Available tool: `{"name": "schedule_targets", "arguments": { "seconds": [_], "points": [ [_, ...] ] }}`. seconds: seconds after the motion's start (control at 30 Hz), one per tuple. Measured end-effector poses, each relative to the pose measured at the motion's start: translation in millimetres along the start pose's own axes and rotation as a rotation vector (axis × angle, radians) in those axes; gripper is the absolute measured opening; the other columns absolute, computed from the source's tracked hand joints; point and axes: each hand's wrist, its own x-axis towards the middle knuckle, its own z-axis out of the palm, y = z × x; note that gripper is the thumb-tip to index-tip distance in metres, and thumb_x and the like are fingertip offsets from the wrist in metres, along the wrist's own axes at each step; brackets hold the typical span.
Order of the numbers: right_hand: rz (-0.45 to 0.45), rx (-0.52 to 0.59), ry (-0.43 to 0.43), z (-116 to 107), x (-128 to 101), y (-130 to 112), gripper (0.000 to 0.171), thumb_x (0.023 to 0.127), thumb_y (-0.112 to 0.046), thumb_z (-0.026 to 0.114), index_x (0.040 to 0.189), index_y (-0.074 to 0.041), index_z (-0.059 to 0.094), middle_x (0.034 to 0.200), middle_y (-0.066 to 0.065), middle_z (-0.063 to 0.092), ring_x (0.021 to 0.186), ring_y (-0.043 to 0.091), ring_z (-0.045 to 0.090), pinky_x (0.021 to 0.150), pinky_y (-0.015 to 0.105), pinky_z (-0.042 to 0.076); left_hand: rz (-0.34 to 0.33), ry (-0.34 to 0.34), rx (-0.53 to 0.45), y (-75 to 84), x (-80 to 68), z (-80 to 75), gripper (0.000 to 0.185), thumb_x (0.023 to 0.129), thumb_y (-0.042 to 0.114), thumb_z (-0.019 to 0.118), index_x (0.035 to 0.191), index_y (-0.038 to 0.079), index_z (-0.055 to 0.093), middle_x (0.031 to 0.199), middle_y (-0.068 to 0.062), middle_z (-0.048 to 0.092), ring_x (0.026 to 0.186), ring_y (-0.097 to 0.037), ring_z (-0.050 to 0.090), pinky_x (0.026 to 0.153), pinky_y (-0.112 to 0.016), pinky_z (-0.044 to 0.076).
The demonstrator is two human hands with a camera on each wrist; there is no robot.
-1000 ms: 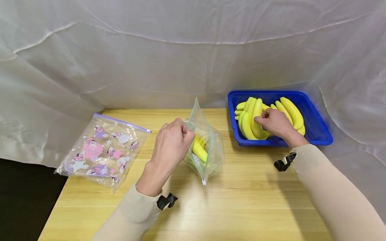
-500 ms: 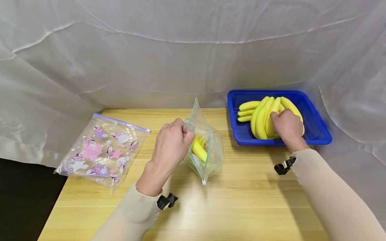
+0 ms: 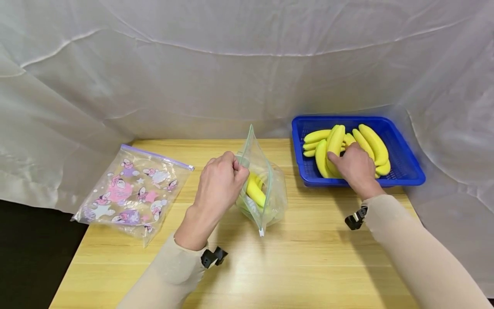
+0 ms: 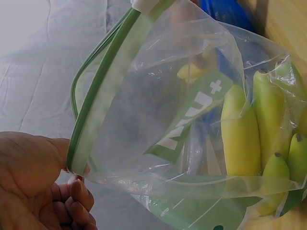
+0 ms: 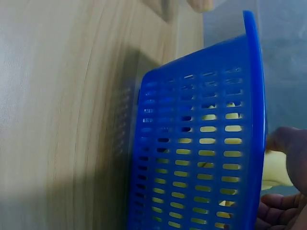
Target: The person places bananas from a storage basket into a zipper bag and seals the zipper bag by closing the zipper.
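Note:
In the head view my left hand [image 3: 218,184] holds the rim of a clear zip bag [image 3: 275,189] with a green edge. The left wrist view shows the thumb and a finger pinching one corner of that rim [image 4: 98,93]. Inside the upright bag, whose mouth gapes, lie yellow bananas [image 4: 240,134] with greenish tips. My right hand [image 3: 356,165] reaches into a blue basket [image 3: 411,176] and grips a bunch of bananas [image 3: 335,143], thumb on the near side. Its other fingers are mostly hidden. Further bananas [image 3: 374,143] lie beside it in the basket.
A second clear zip bag [image 3: 135,193], with a purple slider edge and pink cartoon prints, lies flat at the left of the wooden table [image 3: 293,270]. Pale cloth [image 3: 247,81] hangs behind and at both sides. The basket stands at the back right.
My right hand first shifted right with the bunch inside the basket, then came back left, and the bunch has turned. The left hand and the green-edged bag have stayed put.

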Motion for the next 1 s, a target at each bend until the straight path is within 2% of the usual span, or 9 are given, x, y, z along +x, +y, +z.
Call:
{"name": "schedule_targets", "arguments": {
  "seconds": [0.13, 0.27, 0.33, 0.47, 0.63, 0.77, 0.87, 1.0],
  "points": [
    [0.005, -0.069, -0.072, 4, -2, -3, 0.103, 0.092, -0.073, 0.063, 0.137, 0.018, 0.044, 0.107, 0.034, 0.062, 0.092, 0.049, 0.066, 0.065, 0.055, 0.051, -0.006, -0.006, -0.004, 0.4, 1.0, 0.6, 0.007, 0.087, 0.013, 0.056, 0.081, 0.010, 0.058, 0.072, -0.005, 0.059, 0.070, -0.028, 0.054, 0.067, -0.037, 0.045],
    [-0.005, -0.088, -0.095, 8, -5, -2, 0.115, 0.083, -0.073, 0.075, 0.141, 0.019, 0.039, 0.120, 0.041, 0.055, 0.109, 0.059, 0.059, 0.087, 0.073, 0.048, -0.008, -0.012, -0.004, 0.6, 1.8, 0.9, 0.007, 0.087, 0.013, 0.056, 0.081, 0.010, 0.058, 0.072, -0.005, 0.059, 0.071, -0.028, 0.054, 0.067, -0.037, 0.045],
    [-0.019, -0.087, -0.088, 10, -3, -1, 0.115, 0.080, -0.073, 0.078, 0.139, 0.019, 0.040, 0.122, 0.042, 0.053, 0.113, 0.061, 0.055, 0.093, 0.077, 0.043, -0.009, -0.013, -0.006, 0.6, 2.1, 1.0, 0.007, 0.087, 0.013, 0.056, 0.081, 0.010, 0.057, 0.073, -0.005, 0.059, 0.071, -0.028, 0.054, 0.067, -0.037, 0.045],
    [-0.069, -0.052, -0.104, 9, 3, 2, 0.104, 0.085, -0.064, 0.079, 0.138, 0.018, 0.043, 0.123, 0.041, 0.056, 0.114, 0.060, 0.056, 0.093, 0.074, 0.046, -0.012, -0.015, -0.013, 0.5, 1.9, 1.5, 0.006, 0.087, 0.013, 0.056, 0.081, 0.011, 0.056, 0.072, -0.004, 0.057, 0.071, -0.028, 0.053, 0.067, -0.036, 0.044],
    [-0.196, 0.021, -0.231, -8, 5, 12, 0.073, 0.096, -0.036, 0.071, 0.142, 0.015, 0.045, 0.122, 0.036, 0.061, 0.104, 0.049, 0.062, 0.087, 0.061, 0.050, 0.004, -0.017, -0.011, 0.1, 2.2, 2.6, 0.006, 0.087, 0.012, 0.056, 0.081, 0.010, 0.056, 0.072, -0.004, 0.056, 0.071, -0.028, 0.053, 0.067, -0.036, 0.044],
    [-0.273, 0.064, -0.312, -23, 8, 18, 0.061, 0.098, -0.023, 0.066, 0.143, 0.012, 0.045, 0.131, 0.035, 0.060, 0.112, 0.048, 0.061, 0.093, 0.061, 0.049, -0.006, -0.015, -0.008, -0.5, 3.0, 2.5, 0.006, 0.087, 0.013, 0.056, 0.081, 0.011, 0.057, 0.072, -0.004, 0.058, 0.072, -0.028, 0.053, 0.068, -0.037, 0.045],
    [-0.281, 0.082, -0.315, -25, 12, 20, 0.059, 0.101, -0.023, 0.063, 0.144, 0.012, 0.043, 0.139, 0.038, 0.055, 0.121, 0.050, 0.058, 0.101, 0.063, 0.046, -0.021, -0.020, -0.009, -1.4, 3.3, 2.3, 0.006, 0.087, 0.013, 0.056, 0.081, 0.011, 0.057, 0.073, -0.004, 0.057, 0.072, -0.028, 0.053, 0.068, -0.037, 0.045],
    [-0.286, 0.055, -0.275, -20, 14, 24, 0.054, 0.103, -0.023, 0.057, 0.141, 0.012, 0.045, 0.135, 0.037, 0.056, 0.112, 0.046, 0.060, 0.099, 0.062, 0.047, -0.024, -0.028, -0.010, -2.5, 3.2, 1.3, 0.006, 0.087, 0.012, 0.055, 0.081, 0.010, 0.056, 0.072, -0.005, 0.057, 0.071, -0.028, 0.052, 0.067, -0.036, 0.044]
  ]
}}
